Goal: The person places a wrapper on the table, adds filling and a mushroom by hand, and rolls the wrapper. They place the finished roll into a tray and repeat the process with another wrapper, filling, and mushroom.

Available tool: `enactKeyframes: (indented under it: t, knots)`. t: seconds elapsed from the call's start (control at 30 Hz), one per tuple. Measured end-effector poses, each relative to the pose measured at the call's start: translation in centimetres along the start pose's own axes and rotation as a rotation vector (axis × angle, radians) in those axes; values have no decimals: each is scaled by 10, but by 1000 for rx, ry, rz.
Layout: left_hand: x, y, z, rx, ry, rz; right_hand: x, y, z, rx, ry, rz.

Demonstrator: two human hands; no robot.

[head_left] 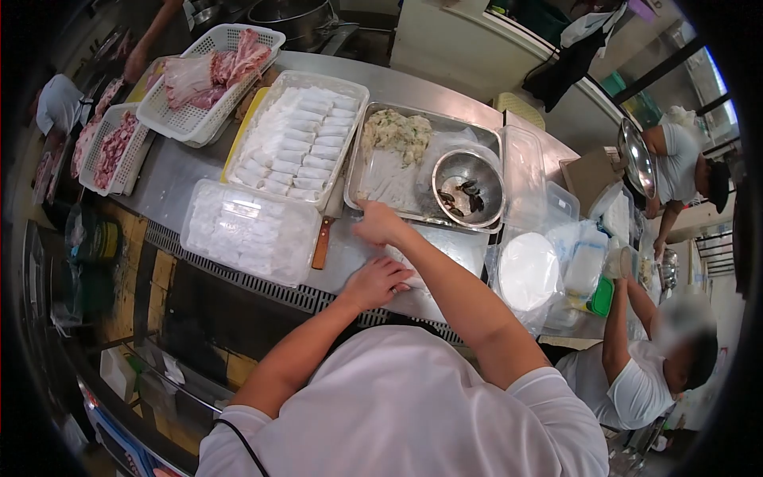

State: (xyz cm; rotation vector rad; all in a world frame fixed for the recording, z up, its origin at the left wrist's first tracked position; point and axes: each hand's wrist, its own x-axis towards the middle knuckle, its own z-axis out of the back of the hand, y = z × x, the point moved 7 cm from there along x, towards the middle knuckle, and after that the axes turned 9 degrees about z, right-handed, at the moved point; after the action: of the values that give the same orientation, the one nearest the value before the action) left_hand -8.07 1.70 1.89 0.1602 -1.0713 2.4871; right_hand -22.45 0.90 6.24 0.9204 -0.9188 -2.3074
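Observation:
My left hand [377,284] lies low over the steel counter, fingers stretched out onto a thin white wrapper [415,280]. My right hand [381,225] reaches across above it to the near left corner of a metal tray [389,208]. Its fingers are apart, and I see nothing in them. In that tray are a pale, chunky filling [397,133] and a steel bowl [469,179] holding a few dark pieces. A knife with a wooden handle [321,243] lies just left of my hands. My right forearm hides part of the wrapper.
White rolls fill a plastic tub [362,97]; a clear-lidded container [250,230] stands nearer. Raw meat sits in white baskets [208,119] at left. Round white sheets [530,272] lie right, near a green-lidded box [602,296]. Co-workers [636,374] stand at right; another person's arm [151,36] shows upper left.

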Motion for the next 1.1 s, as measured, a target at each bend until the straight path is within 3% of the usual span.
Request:
enactKeyframes:
  t: [0.13, 0.23, 0.33, 0.43, 0.53, 0.57, 0.67, 0.8, 1.03, 1.1]
  knots:
    - [-1, 4, -2, -9, 41, 10, -5, -11, -23, 732, 12, -83]
    - [-3, 5, -5, 7, -9, -24, -21, -16, -28, 1304, 36, 8]
    - [-4, -1, 3, 37, -80, -48, -61, -21, -19, 1425, 66, 44]
    - [2, -6, 9, 43, -46, -13, -93, -60, 6, 840, -46, 92]
    - [1, -1, 3, -13, 46, 54, -145, -60, 42, -374, -260, 366]
    - [2, -1, 3, -23, 39, 44, -151, -69, 41, -521, -139, 265]
    - [2, -4, 6, -27, 17, 16, -171, -85, 24, -1069, -83, 351]
    - [2, -5, 6, -4, -21, 10, -175, -98, -7, -1283, -37, 511]
    - [3, -6, 7, 5, 18, 44, -189, -121, -4, -1459, -35, 385]
    - [5, -7, 8, 10, 24, 45, -198, -118, 0, -1363, 13, 289]
